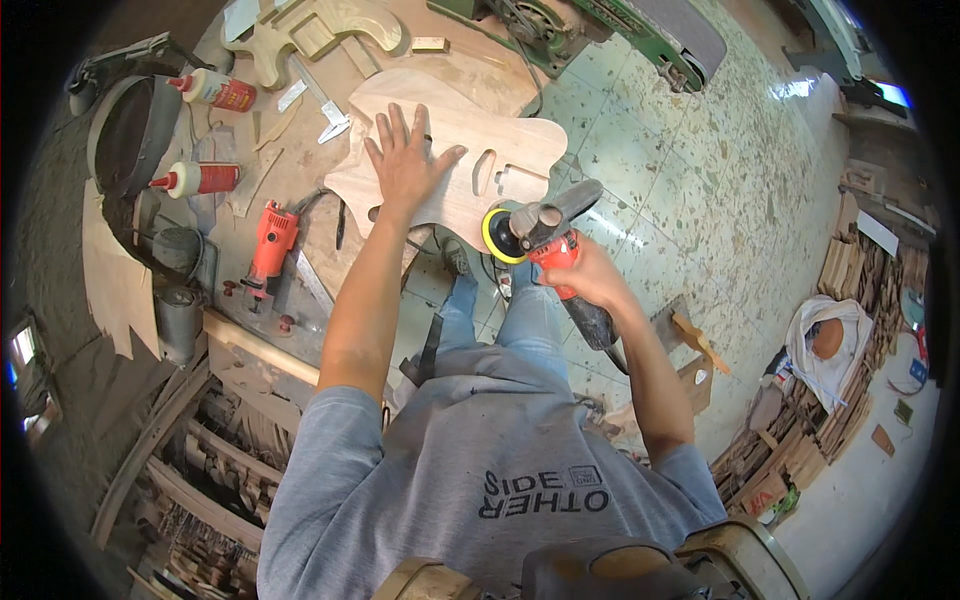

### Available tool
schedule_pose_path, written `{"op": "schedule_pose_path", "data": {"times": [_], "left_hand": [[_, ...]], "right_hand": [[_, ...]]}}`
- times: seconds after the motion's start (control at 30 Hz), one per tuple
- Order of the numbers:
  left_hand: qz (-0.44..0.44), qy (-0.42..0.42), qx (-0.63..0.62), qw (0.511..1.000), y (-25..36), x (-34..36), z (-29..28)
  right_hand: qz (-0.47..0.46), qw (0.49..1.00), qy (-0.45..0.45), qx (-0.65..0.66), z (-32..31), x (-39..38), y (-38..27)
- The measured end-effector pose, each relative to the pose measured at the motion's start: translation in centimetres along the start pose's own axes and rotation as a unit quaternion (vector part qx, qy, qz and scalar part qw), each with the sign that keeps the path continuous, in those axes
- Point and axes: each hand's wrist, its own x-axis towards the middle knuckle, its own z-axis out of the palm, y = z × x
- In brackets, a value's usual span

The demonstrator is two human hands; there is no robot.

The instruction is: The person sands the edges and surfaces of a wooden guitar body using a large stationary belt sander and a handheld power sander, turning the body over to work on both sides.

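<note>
A pale wooden electric guitar body (505, 135) with routed cavities lies on the workbench in front of me. My left hand (405, 165) rests flat on its face with the fingers spread. In my right hand (588, 272) is a red and black power sander (568, 250), gripped by its body off the right edge of the bench. Its round pad (494, 236), yellow at the rim, faces left beside the guitar body's near edge. Whether pad and wood touch, I cannot tell. My fingertips on the sander are partly hidden.
On the bench lie a red corded power tool (272, 245), two glue bottles (225, 92), a caliper (328, 112) and another wooden body piece (268, 50). A green machine (640, 25) stands beyond. Stacked wood offcuts (850, 270) and a white bag (808, 345) are at right.
</note>
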Motion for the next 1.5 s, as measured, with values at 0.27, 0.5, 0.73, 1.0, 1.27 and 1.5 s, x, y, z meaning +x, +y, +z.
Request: {"op": "schedule_pose_path", "data": {"times": [0.27, 0.5, 0.73, 1.0, 1.27, 1.5], "left_hand": [[0.008, 0.002, -0.005, 1.000, -0.2, 0.2, 0.1], [0.010, -0.016, -0.048, 0.999, -0.6, 0.1, -0.7], [-0.224, 0.030, -0.430, 0.874, 2.9, -10.2, -4.5], [-0.392, -0.211, -0.713, 0.543, 8.4, -17.3, 1.6], [-0.434, -0.093, -0.671, 0.594, 10.5, -16.1, -2.8], [-0.466, 0.060, -0.648, 0.599, 11.4, -12.2, -13.1]], "right_hand": [[0.026, 0.993, -0.103, -0.049, -2.9, 0.1, 0.6], [0.054, 0.998, -0.016, 0.037, -7.2, -6.9, 2.7], [0.052, 0.927, 0.199, 0.314, -4.9, -11.8, 7.9], [-0.056, 0.791, 0.183, 0.581, -5.7, -12.7, 12.8], [-0.062, 0.751, 0.199, 0.627, -10.1, -9.4, 19.2], [-0.024, 0.730, 0.114, 0.673, -16.0, -4.9, 22.4]]}}
